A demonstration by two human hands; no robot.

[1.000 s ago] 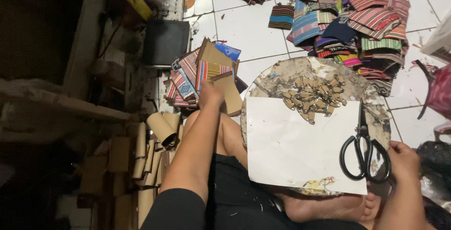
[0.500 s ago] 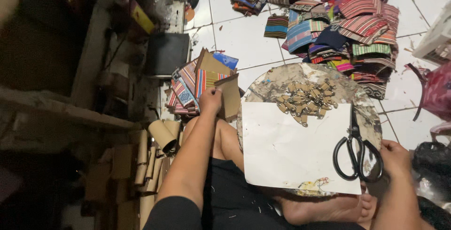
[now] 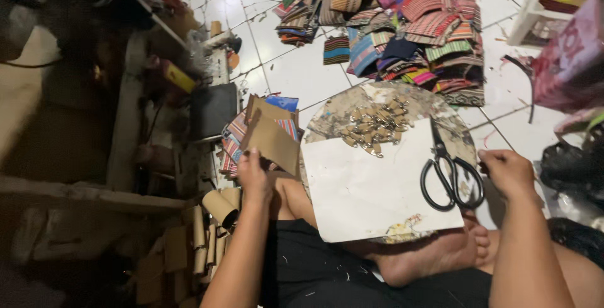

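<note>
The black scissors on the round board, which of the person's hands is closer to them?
Right. The right hand rests at the board's edge, just beside the handles of the scissors. The left hand is across the board, holding a brown cardboard piece.

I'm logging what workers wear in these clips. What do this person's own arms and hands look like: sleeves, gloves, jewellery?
Both arms are bare from hand to the frame's lower edge: no sleeves show. The left hand and right hand are ungloved, and no ring, watch or bracelet is visible, though the dim light hides fine detail. The only clothing in view is dark shorts on the lap.
</note>
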